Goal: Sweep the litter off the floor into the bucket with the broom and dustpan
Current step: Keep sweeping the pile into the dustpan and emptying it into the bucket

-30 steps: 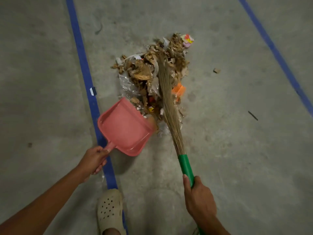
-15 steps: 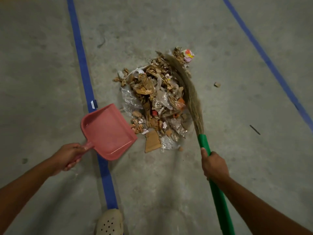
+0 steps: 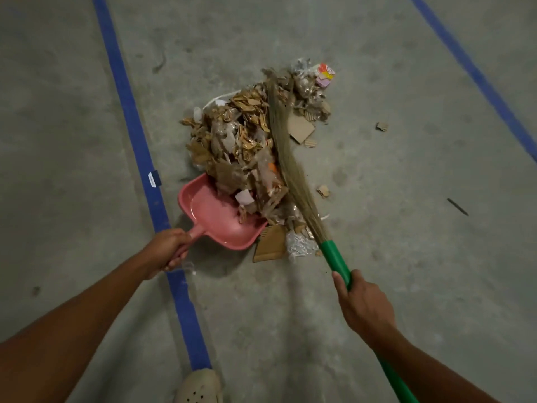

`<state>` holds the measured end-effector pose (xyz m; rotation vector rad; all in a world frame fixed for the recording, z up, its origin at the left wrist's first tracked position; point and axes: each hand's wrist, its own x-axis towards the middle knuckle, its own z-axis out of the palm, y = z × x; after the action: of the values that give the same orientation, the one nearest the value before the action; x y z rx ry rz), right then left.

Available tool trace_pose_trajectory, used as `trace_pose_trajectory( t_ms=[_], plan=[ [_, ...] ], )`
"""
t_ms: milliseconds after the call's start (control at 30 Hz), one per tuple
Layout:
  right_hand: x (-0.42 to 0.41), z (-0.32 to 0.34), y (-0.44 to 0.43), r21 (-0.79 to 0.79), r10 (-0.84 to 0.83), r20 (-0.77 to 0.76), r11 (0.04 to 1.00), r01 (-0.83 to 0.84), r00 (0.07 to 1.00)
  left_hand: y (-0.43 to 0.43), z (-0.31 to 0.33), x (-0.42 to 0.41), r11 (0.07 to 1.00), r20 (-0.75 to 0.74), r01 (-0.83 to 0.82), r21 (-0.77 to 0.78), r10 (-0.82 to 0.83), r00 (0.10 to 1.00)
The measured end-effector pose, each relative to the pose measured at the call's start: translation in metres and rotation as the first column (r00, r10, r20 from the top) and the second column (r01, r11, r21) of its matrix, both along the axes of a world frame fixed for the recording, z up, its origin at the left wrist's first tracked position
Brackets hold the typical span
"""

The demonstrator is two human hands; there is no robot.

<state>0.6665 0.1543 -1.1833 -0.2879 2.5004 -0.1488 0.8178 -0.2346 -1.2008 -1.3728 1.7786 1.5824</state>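
Far left: bare concrete floor (image 3: pixel 58 141), with the left forearm coming in from the lower-left corner. Blue tape line (image 3: pixel 139 146) runs from top left to bottom centre-left. Small dark tag (image 3: pixel 153 179) sits on its right edge at mid-height. Beige clog (image 3: pixel 200 386) is at the bottom edge, at the tape's lower end.

Left hand (image 3: pixel 167 251) is left of centre, over the tape. Its fingers are wrapped fully round the dustpan handle in a firm grip. Pink dustpan (image 3: pixel 215 225) is just right of the hand, mouth facing up-right. Its front lip is under the near edge of the litter, and some scraps lie inside the pan.

Centre: litter pile (image 3: pixel 247 141) is on the floor, running from upper centre down into the pan mouth. It's torn cardboard, brown shreds and clear film. Colourful wrapper (image 3: pixel 325 75) is at the pile's top-right tip. Flat cardboard piece (image 3: pixel 270 242) is on the floor by the pan's right corner, with crumpled film (image 3: pixel 299 245) beside it.

Broom (image 3: pixel 286 158): bristles lie diagonally along the pile's right side, touching it, and look blurred. The green handle runs down-right and out of the bottom edge.

Right hand (image 3: pixel 363 306) is lower right of centre, closed round the green handle below the bristle end, thumb along the shaft.

Right: two loose scraps (image 3: pixel 381 126) lie apart from the pile. Dark sliver (image 3: pixel 457 206) is further right. Second tape line (image 3: pixel 476 80) crosses the upper-right corner.
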Motion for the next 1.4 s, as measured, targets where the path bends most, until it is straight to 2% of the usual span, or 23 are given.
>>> trace_pose_trajectory(
  t_ms=[100,200,400,500,633,833,1000,1133,1400],
  plan=[
    [-0.012,0.006,-0.002,-0.031,-0.070,-0.021,0.997,0.069,0.997,-0.002,0.002,0.018,1.000,0.002,0.001,-0.009,-0.001,1.000],
    [-0.037,0.007,-0.019,-0.076,-0.116,-0.016,0.991,0.114,0.993,-0.016,0.007,0.025,0.999,0.096,0.024,-0.043,-0.020,0.995],
    [-0.059,-0.001,-0.091,-0.065,-0.210,0.169,0.972,0.224,0.963,-0.041,0.016,-0.028,0.978,0.247,0.209,-0.027,-0.196,0.949],
    [-0.042,-0.007,-0.117,-0.109,-0.210,0.214,0.965,0.237,0.954,-0.036,0.012,-0.052,0.978,0.184,0.205,-0.033,-0.195,0.963],
    [-0.021,-0.016,-0.131,-0.113,-0.170,0.201,0.974,0.195,0.965,-0.004,0.001,-0.066,0.972,0.066,0.201,-0.120,-0.194,0.979],
    [-0.020,-0.011,-0.110,-0.117,-0.056,0.119,0.991,0.070,0.991,0.037,-0.012,-0.054,0.982,-0.080,0.054,-0.183,-0.070,0.994],
    [-0.014,0.003,-0.069,-0.081,0.033,0.022,0.996,-0.031,0.999,0.056,-0.012,-0.040,0.977,-0.116,-0.001,-0.213,-0.024,0.993],
    [0.006,0.021,-0.042,-0.065,0.092,0.028,0.994,-0.090,0.995,0.071,-0.003,-0.039,0.982,-0.131,-0.018,-0.190,-0.007,0.991],
    [0.020,0.057,-0.031,-0.034,0.011,0.070,0.999,-0.009,0.997,0.104,0.031,-0.036,0.981,-0.116,0.040,-0.188,-0.062,0.991]
  ],
)
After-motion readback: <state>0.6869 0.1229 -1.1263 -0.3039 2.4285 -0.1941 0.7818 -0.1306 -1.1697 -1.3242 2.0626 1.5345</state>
